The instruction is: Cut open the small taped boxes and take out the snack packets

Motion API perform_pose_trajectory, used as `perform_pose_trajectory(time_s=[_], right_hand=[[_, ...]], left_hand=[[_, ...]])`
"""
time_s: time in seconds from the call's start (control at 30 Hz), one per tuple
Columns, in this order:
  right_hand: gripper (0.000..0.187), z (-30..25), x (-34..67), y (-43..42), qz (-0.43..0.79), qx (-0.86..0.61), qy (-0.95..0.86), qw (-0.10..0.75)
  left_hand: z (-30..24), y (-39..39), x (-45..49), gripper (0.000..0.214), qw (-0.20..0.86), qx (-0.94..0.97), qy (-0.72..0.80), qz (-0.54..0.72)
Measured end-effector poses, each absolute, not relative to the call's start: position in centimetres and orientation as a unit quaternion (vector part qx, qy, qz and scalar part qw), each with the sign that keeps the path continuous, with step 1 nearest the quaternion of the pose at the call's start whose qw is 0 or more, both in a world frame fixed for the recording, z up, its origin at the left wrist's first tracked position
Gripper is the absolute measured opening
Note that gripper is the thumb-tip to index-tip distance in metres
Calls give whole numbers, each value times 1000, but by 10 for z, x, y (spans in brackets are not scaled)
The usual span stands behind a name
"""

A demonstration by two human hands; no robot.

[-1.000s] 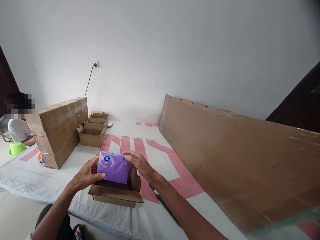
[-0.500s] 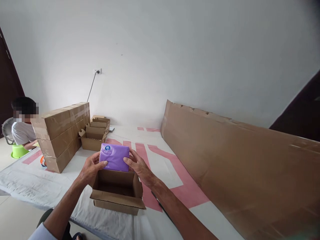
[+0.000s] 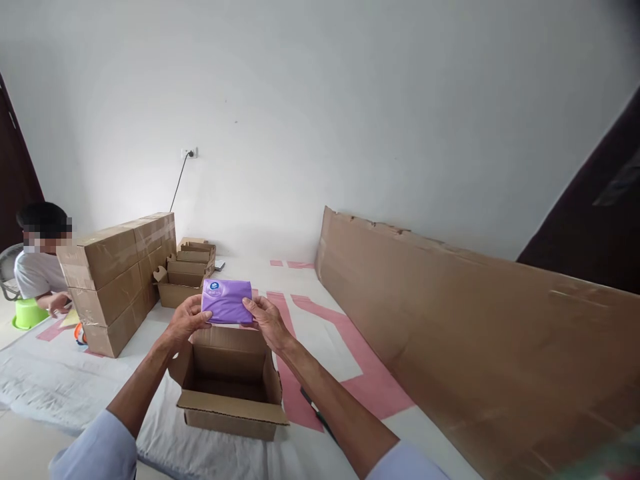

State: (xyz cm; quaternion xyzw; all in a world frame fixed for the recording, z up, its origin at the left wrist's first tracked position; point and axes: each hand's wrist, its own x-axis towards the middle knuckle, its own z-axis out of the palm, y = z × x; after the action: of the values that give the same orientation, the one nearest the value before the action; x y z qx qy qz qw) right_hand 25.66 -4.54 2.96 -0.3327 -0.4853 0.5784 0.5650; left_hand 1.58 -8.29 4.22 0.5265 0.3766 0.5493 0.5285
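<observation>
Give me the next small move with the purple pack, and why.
Probably lower the purple pack straight down into the open carton. Left hand and right hand grip its two ends, holding it level just above and behind the carton's opening. The carton's flaps are spread and the part of its inside in view looks bare.

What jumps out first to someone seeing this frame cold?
The bright purple plastic-wrapped pack at centre, gripped by the left hand and right hand above an open brown cardboard box whose inside looks empty. Next, the long flat brown cardboard sheet propped along the right, and the stack of taped brown cartons at left, with another person behind it.
</observation>
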Motion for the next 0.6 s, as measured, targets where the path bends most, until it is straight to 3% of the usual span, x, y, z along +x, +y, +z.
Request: perform_pose_trajectory(time_s=[0.3,0.6], right_hand=[[67,13,253,-20,586,-339,-488,551],[54,8,240,25,578,-386,-487,529]], left_hand=[[30,-49,2,73,513,559,396,518],[27,6,-12,83,525,559,436,471]])
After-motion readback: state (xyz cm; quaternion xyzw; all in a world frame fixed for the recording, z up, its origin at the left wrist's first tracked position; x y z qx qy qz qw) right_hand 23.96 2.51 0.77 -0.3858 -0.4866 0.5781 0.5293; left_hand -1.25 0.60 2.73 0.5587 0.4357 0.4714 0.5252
